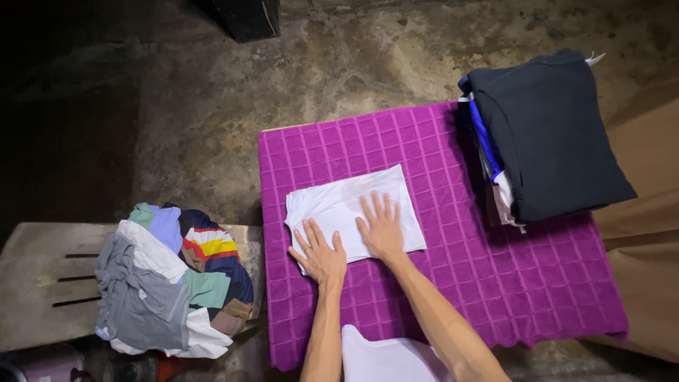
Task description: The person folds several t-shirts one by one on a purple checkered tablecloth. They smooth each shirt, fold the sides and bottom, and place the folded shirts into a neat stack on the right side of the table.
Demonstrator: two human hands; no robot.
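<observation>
- Bare stained concrete floor (pixel 212 106) all around, pretty dark at the edges, with a low table covered by a purple checked towel (pixel 495 283) in the middle of the shot.
- No packages, labels or signs that I can make out; a dark boxy thing (pixel 247 18) sits at the top edge, too dim to say what it is.
- One white folded garment (pixel 332 201) lies flat on the left half of the purple towel, roughly rectangular, slightly skewed, with a faint pinkish round patch near its top middle.
- Two hands on it: left hand (pixel 320 255) is spread flat, fingers open, pressing the lower left corner, half on the garment and half on the towel; gripping nothing.
- Right hand (pixel 382 230) is also flat and open, fingers spread, palm down on the lower middle of the garment, holding nothing.
- One stack of folded clothes (pixel 544 134) at the towel's right edge, black piece on top, blue and white layers peeking out below.
- One loose heap of mixed clothes (pixel 173 279) on a grey bench (pixel 42 283) to the left: grey, white, green, striped.
- Another white piece (pixel 385 357) sits at the bottom edge, between the forearms.
</observation>
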